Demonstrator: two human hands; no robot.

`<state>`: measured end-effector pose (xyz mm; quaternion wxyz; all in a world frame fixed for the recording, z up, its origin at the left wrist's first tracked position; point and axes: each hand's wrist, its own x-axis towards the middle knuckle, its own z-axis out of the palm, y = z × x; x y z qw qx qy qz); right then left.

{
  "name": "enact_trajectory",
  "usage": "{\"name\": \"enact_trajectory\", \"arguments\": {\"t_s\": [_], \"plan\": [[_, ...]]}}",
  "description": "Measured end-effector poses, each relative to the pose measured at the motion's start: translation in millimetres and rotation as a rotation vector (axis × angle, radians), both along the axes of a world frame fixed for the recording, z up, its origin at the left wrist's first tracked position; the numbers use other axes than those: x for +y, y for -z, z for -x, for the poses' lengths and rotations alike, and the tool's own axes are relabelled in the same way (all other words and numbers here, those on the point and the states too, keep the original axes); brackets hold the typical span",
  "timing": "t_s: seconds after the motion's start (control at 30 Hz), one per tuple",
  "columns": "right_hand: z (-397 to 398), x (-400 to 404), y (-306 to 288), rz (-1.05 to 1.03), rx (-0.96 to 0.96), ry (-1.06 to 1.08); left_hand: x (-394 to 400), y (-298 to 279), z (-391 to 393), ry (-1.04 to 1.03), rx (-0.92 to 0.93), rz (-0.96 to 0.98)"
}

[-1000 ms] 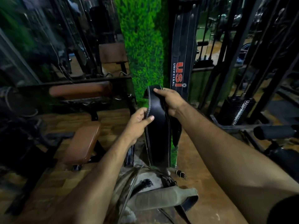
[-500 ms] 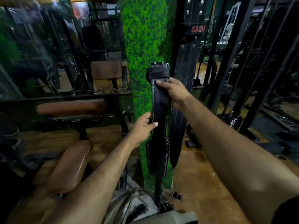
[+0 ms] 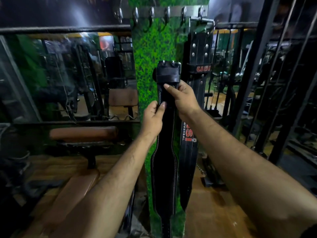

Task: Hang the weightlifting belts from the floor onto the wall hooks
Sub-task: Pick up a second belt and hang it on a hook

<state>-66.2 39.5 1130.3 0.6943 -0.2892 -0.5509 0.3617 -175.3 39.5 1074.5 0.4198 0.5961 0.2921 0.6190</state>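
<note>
Belt (image 3: 163, 169) mostly below both hands' grip

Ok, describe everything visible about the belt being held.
The belt is black, leather-looking, with pale stitching along its edges, widening at the middle. It hangs vertically before the green wall, metal buckle uppermost, below the hook rail. The right hand grips under the buckle; the left hand pinches its edge lower.
</note>
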Motion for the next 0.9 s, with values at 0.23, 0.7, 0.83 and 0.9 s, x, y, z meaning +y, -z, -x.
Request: {"name": "enact_trajectory", "arguments": {"t_s": [0.23, 0.7, 0.83, 0.9], "plan": [[-26, 8, -62, -0.2, 0.094, -0.026, 0, 24, -17, -0.097, 0.201, -0.014], [-40, 12, -67, -0.176, 0.155, -0.045, 2, -77, -35, -0.038, 0.205, -0.061], [-54, 23, -81, -0.158, 0.291, -0.025, 10, -22, -46, -0.125, 0.304, -0.075], [-61, 25, -83, -0.155, 0.311, -0.023, 22, 19, -37, -0.079, 0.433, 0.003]]}}
